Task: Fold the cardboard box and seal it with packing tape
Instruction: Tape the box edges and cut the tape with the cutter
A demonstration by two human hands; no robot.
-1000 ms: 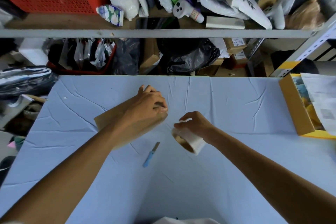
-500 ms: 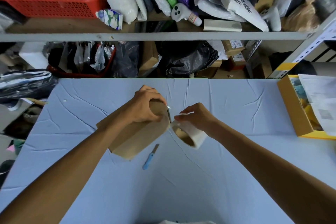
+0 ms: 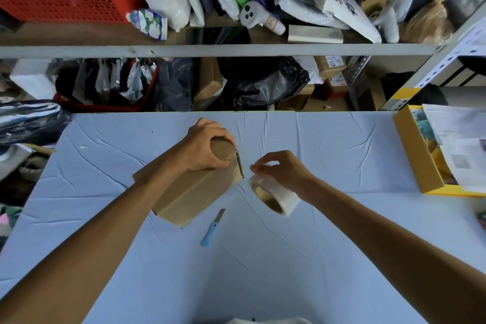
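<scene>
A brown cardboard box [image 3: 194,192], folded into shape, lies tilted on the light blue table [image 3: 328,258]. My left hand [image 3: 203,147] grips its far right end from above, fingers curled over the top edge. Just to the right, my right hand [image 3: 281,169] holds a roll of clear packing tape [image 3: 273,196] from above, lifted a little off the table. A thin strip of clear tape seems to run from the roll toward the box's end, but it is faint.
A blue-handled utility knife [image 3: 211,229] lies on the table just in front of the box. A yellow box [image 3: 420,158] with papers in it stands at the right edge. Cluttered shelves [image 3: 236,48] rise behind the table's far edge.
The box went from lying flat under my left hand to a raised, squared shape held at its right end. My right hand moved the tape roll slightly right, away from the box end.
</scene>
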